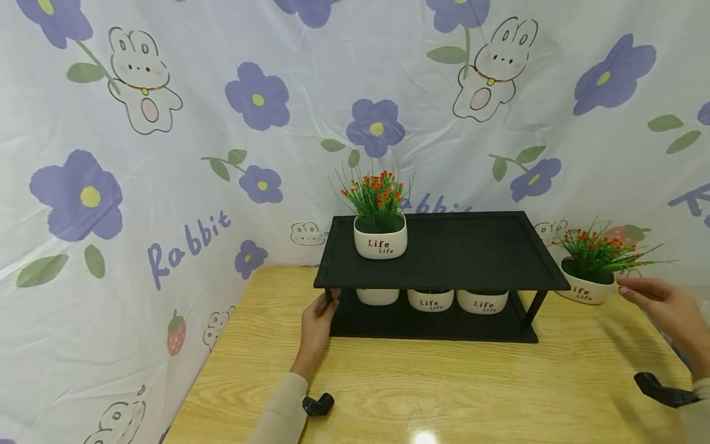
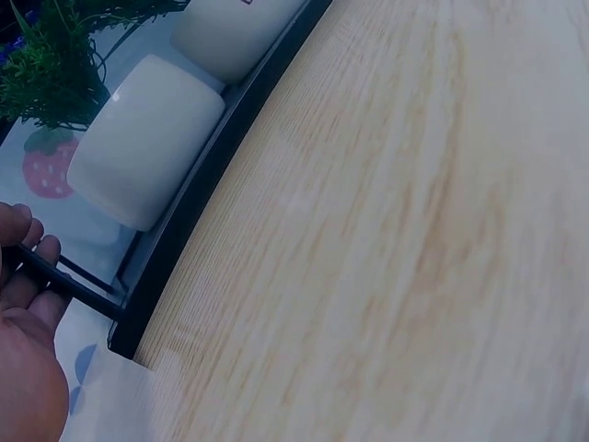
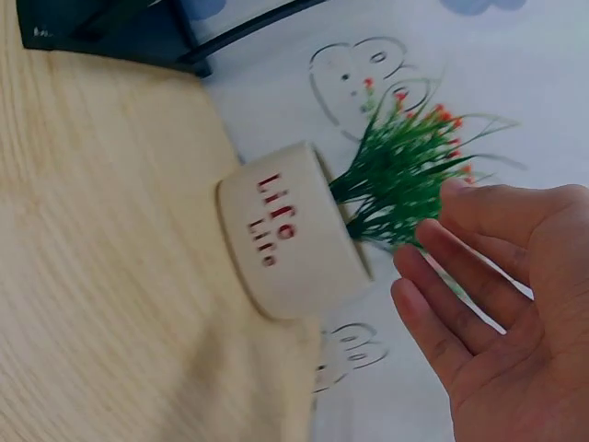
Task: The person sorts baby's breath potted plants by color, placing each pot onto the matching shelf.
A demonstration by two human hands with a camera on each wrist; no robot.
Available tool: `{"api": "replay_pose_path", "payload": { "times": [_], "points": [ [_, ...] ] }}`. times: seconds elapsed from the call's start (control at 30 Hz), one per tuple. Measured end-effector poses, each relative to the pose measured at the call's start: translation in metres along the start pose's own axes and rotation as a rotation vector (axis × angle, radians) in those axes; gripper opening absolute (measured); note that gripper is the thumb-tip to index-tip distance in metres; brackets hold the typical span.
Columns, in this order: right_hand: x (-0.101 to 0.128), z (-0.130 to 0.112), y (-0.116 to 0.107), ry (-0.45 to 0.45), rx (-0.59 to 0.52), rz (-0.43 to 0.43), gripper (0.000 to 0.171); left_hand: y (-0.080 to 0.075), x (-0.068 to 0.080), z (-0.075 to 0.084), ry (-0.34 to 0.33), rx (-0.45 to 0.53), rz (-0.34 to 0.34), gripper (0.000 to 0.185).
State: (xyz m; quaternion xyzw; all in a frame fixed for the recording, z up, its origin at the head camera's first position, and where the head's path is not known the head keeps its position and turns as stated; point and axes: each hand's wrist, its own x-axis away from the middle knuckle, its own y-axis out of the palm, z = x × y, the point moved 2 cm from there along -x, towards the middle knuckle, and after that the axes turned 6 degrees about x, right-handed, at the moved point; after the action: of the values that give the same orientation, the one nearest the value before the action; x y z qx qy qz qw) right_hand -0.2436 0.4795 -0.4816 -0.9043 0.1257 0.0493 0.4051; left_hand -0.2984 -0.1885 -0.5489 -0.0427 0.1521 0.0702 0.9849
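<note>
My left hand (image 1: 317,322) grips the left front post of a black two-tier shelf (image 1: 466,250); in the left wrist view its fingers curl round that thin post (image 2: 78,293). To the right of the shelf, a white "Life" pot with red-flowered greenery (image 1: 589,290) stands on the table. My right hand (image 1: 671,311) is beside that pot, fingers extended and slightly bent, holding nothing. The right wrist view shows a gap between the fingertips (image 3: 409,293) and the pot (image 3: 290,235). Another red-flowered pot (image 1: 380,242) sits on the upper tier, toward its left end.
Three white pots stand on the lower tier, including a left one (image 1: 378,297) and a right one (image 1: 482,302); the upper board hides their tops. The wooden table (image 1: 421,382) extends in front. A patterned cloth (image 1: 310,68) hangs behind.
</note>
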Motion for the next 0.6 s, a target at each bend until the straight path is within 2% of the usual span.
{"api": "replay_pose_path", "payload": {
  "times": [0.17, 0.3, 0.5, 0.6],
  "points": [
    [-0.003, 0.009, 0.011, 0.102, -0.038, 0.009, 0.067, 0.000, 0.001, 0.000, -0.013, 0.018, -0.002, 0.032],
    [-0.008, 0.015, 0.018, 0.176, -0.050, -0.033, 0.080, 0.000, 0.001, -0.002, -0.007, 0.030, -0.002, 0.031],
    [-0.015, 0.015, 0.024, 0.191, -0.145, -0.096, 0.099, -0.001, 0.001, -0.003, -0.004, 0.023, -0.006, 0.031],
    [-0.020, 0.015, 0.025, 0.195, -0.155, -0.122, 0.106, -0.001, 0.000, -0.003, -0.009, 0.015, -0.009, 0.032]
  ]
}}
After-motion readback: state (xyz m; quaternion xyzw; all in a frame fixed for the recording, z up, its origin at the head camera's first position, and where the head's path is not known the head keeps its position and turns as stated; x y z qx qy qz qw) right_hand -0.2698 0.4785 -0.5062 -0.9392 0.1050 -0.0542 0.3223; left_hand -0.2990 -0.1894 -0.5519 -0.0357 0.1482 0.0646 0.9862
